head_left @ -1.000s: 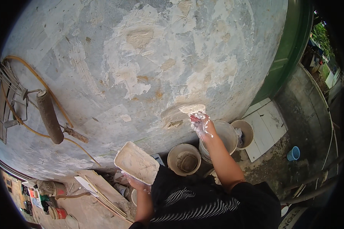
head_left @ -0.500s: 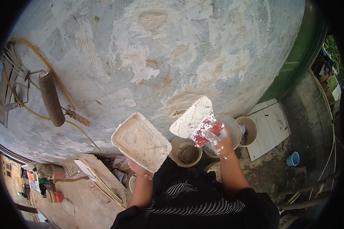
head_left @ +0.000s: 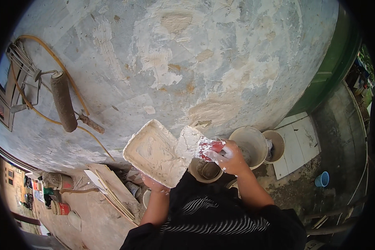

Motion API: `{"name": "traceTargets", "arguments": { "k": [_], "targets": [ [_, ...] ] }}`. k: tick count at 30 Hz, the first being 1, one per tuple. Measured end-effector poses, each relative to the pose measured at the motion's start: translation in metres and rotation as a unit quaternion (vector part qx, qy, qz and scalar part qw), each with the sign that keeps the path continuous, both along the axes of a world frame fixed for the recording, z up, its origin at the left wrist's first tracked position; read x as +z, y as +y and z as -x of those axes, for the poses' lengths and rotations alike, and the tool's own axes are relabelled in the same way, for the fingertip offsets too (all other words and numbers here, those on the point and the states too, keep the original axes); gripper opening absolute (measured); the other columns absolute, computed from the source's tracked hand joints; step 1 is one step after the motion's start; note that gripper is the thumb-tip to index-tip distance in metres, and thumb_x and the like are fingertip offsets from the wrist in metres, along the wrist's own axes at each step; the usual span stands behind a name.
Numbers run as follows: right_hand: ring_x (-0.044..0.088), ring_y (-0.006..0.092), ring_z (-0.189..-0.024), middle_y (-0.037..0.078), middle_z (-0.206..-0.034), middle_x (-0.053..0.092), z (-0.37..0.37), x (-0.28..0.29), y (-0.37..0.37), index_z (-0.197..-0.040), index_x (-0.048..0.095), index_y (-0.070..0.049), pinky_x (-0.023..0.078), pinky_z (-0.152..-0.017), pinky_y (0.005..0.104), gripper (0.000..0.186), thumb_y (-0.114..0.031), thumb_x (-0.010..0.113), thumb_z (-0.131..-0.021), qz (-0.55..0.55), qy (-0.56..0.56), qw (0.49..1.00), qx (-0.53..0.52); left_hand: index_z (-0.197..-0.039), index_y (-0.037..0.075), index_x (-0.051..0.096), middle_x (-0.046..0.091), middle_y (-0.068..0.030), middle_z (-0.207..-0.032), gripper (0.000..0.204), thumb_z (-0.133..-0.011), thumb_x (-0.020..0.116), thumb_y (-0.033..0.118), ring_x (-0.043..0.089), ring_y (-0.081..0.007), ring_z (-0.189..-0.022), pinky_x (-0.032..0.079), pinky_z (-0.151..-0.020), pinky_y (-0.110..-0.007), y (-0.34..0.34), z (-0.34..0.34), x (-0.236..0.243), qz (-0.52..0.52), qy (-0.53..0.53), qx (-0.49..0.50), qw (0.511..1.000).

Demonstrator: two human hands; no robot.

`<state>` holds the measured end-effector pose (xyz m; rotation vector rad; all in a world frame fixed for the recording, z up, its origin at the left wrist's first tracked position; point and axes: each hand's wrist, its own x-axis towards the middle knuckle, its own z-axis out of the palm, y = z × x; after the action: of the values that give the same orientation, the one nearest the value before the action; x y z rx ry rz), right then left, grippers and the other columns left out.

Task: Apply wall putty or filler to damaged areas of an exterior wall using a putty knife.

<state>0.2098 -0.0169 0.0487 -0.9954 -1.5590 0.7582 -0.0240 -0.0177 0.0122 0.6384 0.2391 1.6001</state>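
A rectangular tray [head_left: 134, 161], caked with pale plaster inside and along its rim, is held up by my left hand [head_left: 155, 183], whose fingers are partly hidden beneath it. My right hand [head_left: 231, 158] is closed round the red handle of a putty knife [head_left: 190, 143]. The knife's wide blade is coated in plaster and lies over the tray's right edge, close to the plaster in it. White smears cover the handle and my right fingers. In front of me rises a grey wall [head_left: 129, 54] with rough, lighter plaster patches.
A paint roller [head_left: 64, 102] and an orange hose [head_left: 50, 52] hang at the left. Several buckets stand by the wall's foot, among them a pale one [head_left: 260, 137]. Boards [head_left: 112, 196] lean at the lower left; a blue basket [head_left: 322, 179] stands at the right.
My right hand has brought the putty knife left and down, from above the buckets to the tray's right edge. The tray stays nearly in place, turned slightly. The view has shifted a little.
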Motion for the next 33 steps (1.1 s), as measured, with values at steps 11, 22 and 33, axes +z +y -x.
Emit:
{"name": "traceTargets", "arguments": {
  "k": [11, 22, 33],
  "targets": [
    [0.052, 0.0327, -0.069, 0.016, -0.076, 0.053, 0.009, 0.005, 0.005, -0.083, 0.059, -0.001, 0.042, -0.063, 0.0356, 0.019, -0.017, 0.063, -0.073, -0.036, -0.105, 0.993, -0.051, -0.13, 0.008, 0.028, 0.038, -0.0123, -0.128, 0.055, -0.087, 0.028, 0.042, 0.043, -0.0318, -0.112, 0.039, -0.09, -0.046, 0.005, -0.011, 0.018, 0.085, -0.034, 0.055, 0.994],
    [0.048, 0.0125, -0.071, 0.009, -0.083, 0.06, 0.023, 0.005, 0.03, -0.098, 0.053, 0.002, 0.042, -0.068, 0.0295, 0.027, -0.015, 0.06, -0.078, 0.145, -0.007, 0.988, 0.058, -0.132, 0.01, 0.027, 0.037, -0.0104, -0.13, 0.058, -0.088, 0.026, 0.048, 0.041, -0.0318, -0.114, 0.037, -0.093, -0.046, 0.012, -0.016, -0.007, 0.13, -0.053, -0.002, 0.99],
    [0.052, 0.0134, -0.074, 0.012, -0.083, 0.06, 0.03, 0.014, 0.055, -0.101, 0.052, 0.002, 0.042, -0.071, 0.028, 0.03, -0.015, 0.061, -0.078, 0.125, -0.125, 0.972, 0.154, -0.131, 0.007, 0.028, 0.039, -0.0141, -0.127, 0.061, -0.086, 0.028, 0.048, 0.044, -0.0344, -0.111, 0.039, -0.09, -0.047, 0.005, -0.009, -0.004, 0.174, -0.025, -0.115, 0.978]
  ]
}}
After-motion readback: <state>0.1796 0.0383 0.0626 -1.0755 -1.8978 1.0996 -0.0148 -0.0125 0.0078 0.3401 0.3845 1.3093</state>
